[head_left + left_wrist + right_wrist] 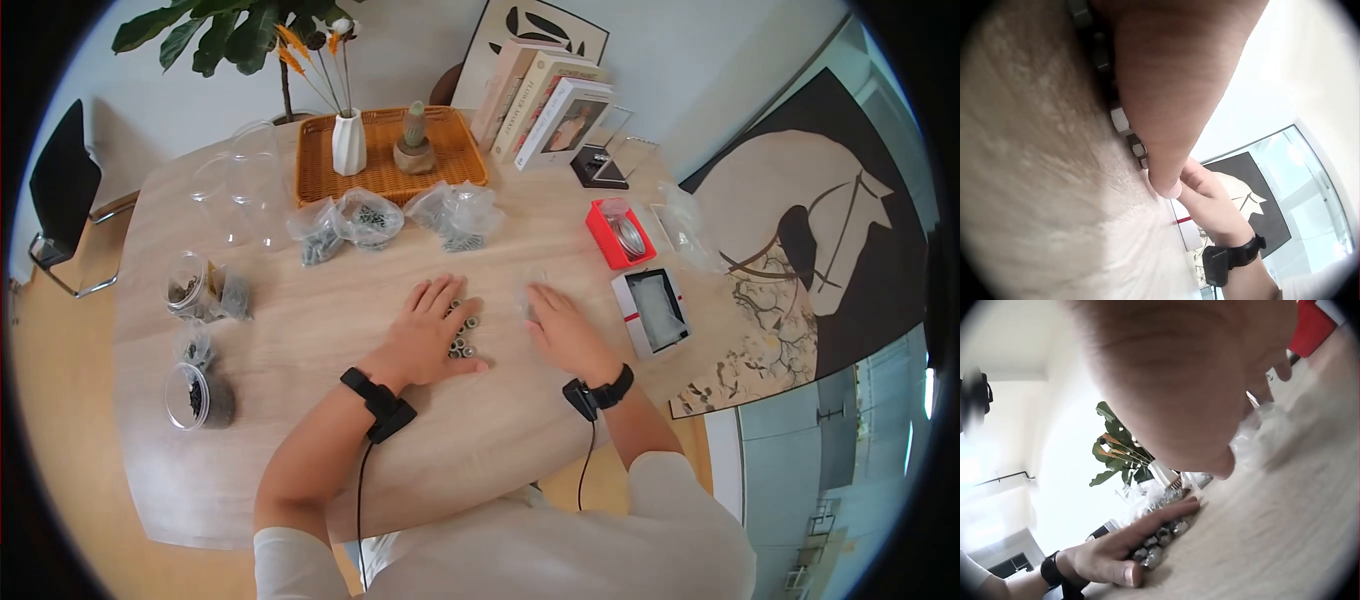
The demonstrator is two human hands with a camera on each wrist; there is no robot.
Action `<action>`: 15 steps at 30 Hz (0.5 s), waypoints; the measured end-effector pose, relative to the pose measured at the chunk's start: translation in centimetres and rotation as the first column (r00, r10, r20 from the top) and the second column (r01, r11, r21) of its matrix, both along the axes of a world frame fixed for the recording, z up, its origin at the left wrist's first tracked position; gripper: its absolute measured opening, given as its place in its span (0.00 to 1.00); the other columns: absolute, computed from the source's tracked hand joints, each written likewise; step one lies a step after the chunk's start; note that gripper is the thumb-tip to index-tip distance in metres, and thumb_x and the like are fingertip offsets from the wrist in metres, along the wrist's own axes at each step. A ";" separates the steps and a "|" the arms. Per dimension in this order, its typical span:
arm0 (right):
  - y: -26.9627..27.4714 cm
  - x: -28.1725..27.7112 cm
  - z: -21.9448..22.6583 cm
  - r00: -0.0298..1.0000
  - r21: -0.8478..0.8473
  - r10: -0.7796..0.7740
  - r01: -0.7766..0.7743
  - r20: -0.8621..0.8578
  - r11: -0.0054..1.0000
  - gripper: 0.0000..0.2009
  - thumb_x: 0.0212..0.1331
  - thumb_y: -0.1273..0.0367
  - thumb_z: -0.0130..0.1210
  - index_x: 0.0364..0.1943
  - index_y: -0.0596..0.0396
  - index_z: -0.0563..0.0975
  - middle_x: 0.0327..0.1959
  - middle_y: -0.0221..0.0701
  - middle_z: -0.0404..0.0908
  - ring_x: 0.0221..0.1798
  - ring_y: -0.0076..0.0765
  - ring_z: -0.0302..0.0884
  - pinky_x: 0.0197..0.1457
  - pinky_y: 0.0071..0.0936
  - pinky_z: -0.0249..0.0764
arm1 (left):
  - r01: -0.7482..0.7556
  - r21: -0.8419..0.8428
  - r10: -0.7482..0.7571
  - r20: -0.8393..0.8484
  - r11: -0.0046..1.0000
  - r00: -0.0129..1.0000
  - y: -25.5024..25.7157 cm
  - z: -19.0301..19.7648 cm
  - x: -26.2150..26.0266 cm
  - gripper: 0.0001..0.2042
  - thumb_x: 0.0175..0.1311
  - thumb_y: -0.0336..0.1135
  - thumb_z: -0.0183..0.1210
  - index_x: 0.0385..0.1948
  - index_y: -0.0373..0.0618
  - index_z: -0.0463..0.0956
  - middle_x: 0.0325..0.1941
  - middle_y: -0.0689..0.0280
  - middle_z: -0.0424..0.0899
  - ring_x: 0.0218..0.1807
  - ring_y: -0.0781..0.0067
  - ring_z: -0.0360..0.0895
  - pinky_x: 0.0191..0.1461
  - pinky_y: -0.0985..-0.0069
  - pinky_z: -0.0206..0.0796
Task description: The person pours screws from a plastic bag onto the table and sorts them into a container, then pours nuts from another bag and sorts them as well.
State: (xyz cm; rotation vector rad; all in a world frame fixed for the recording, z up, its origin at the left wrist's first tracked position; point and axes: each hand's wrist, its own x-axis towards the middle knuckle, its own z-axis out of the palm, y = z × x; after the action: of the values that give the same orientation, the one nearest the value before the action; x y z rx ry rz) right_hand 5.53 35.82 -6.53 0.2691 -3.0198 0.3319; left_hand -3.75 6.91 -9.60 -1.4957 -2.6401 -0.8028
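Note:
Several metal hex nuts [468, 351] lie in a small cluster on the wooden table. My left hand [432, 335] rests beside and partly over them, fingers stretched out and thumb spread, hiding some of the nuts. The right wrist view shows nuts [1164, 535] along the inner side of that hand. A short way to the right, my right hand [570, 335] holds a small clear plastic bag [535, 279] at its fingertips, low over the tabletop. The same crumpled bag [1259, 432] shows between thumb and fingers in the right wrist view.
Bags of small hardware [370, 222] stand before a wicker tray [465, 165]. Clear jars [187, 397] with dark pieces are at the left. A red box [608, 238] and an open white box [640, 335] sit right of my right hand. Books [560, 120] stand behind.

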 end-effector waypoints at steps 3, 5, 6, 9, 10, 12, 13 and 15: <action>0.3 0.5 0.7 0.998 -0.096 -0.027 0.021 -0.056 0.995 0.25 0.71 0.66 0.62 0.69 0.63 0.76 0.67 0.50 0.82 0.69 0.60 0.79 0.73 0.48 0.75 | -0.038 0.047 0.038 -0.008 0.998 0.999 0.5 -0.4 0.1 0.47 0.64 0.72 0.66 0.77 0.46 0.69 0.84 0.46 0.64 0.87 0.43 0.56 0.91 0.47 0.40; 0.6 1.5 3.0 0.989 -0.117 -0.141 0.135 -0.048 0.984 0.23 0.70 0.68 0.63 0.66 0.62 0.77 0.65 0.49 0.83 0.67 0.61 0.80 0.71 0.48 0.76 | -0.032 0.094 0.029 0.038 0.995 0.999 0.4 -0.6 -0.3 0.47 0.64 0.71 0.67 0.77 0.44 0.69 0.84 0.46 0.64 0.87 0.42 0.56 0.90 0.48 0.43; 1.0 2.1 4.1 0.966 -0.144 -0.254 0.246 -0.039 0.959 0.21 0.69 0.69 0.63 0.64 0.62 0.79 0.63 0.49 0.84 0.65 0.61 0.81 0.69 0.48 0.77 | -0.028 0.134 0.017 0.083 0.991 0.996 0.3 -0.4 -0.6 0.48 0.64 0.70 0.68 0.77 0.42 0.69 0.83 0.45 0.65 0.87 0.41 0.57 0.90 0.49 0.46; 5.4 3.7 4.5 0.913 -0.123 -0.261 0.233 -0.314 0.965 0.19 0.68 0.73 0.63 0.62 0.60 0.79 0.63 0.48 0.84 0.66 0.61 0.81 0.70 0.48 0.76 | -0.002 0.198 -0.058 0.297 0.980 0.953 -1.9 1.9 -1.8 0.46 0.61 0.60 0.74 0.77 0.43 0.68 0.82 0.44 0.66 0.86 0.39 0.56 0.89 0.50 0.51; 7.3 4.3 4.7 0.912 -0.118 -0.264 0.238 -0.313 0.964 0.19 0.68 0.73 0.63 0.62 0.60 0.79 0.63 0.48 0.84 0.66 0.61 0.81 0.70 0.48 0.76 | 0.002 0.202 -0.064 0.299 0.979 0.952 -3.0 3.3 -1.9 0.46 0.61 0.60 0.74 0.77 0.43 0.68 0.82 0.44 0.66 0.86 0.39 0.56 0.89 0.50 0.51; 11.4 5.5 4.9 0.886 -0.069 -0.278 0.273 -0.371 0.960 0.20 0.66 0.77 0.62 0.62 0.59 0.80 0.63 0.48 0.84 0.67 0.61 0.79 0.72 0.49 0.74 | 0.101 -0.120 -0.059 0.309 0.988 0.949 -5.1 5.5 -2.4 0.46 0.55 0.47 0.80 0.77 0.42 0.68 0.82 0.40 0.65 0.87 0.36 0.56 0.87 0.53 0.56; 12.9 5.9 5.1 0.886 -0.067 -0.279 0.274 -0.370 0.959 0.20 0.66 0.77 0.62 0.62 0.59 0.80 0.63 0.48 0.84 0.67 0.61 0.79 0.72 0.49 0.74 | 0.102 -0.119 -0.061 0.311 0.988 0.949 -5.6 5.4 -2.7 0.46 0.55 0.47 0.80 0.77 0.42 0.68 0.82 0.40 0.65 0.87 0.36 0.56 0.87 0.53 0.56; 15.9 7.0 5.0 0.879 -0.047 -0.309 0.314 -0.362 0.948 0.22 0.63 0.81 0.59 0.62 0.59 0.79 0.64 0.49 0.83 0.70 0.63 0.76 0.76 0.51 0.71 | 0.099 -0.208 -0.047 0.241 0.973 0.970 -6.1 5.1 -2.9 0.50 0.47 0.42 0.82 0.77 0.43 0.67 0.83 0.40 0.63 0.87 0.36 0.55 0.88 0.52 0.55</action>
State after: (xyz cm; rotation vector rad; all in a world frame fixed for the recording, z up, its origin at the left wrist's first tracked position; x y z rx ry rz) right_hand 12.50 51.77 -1.52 -0.1440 -2.6344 0.2047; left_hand -6.69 0.82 -4.54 -1.6520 -2.9469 -0.7572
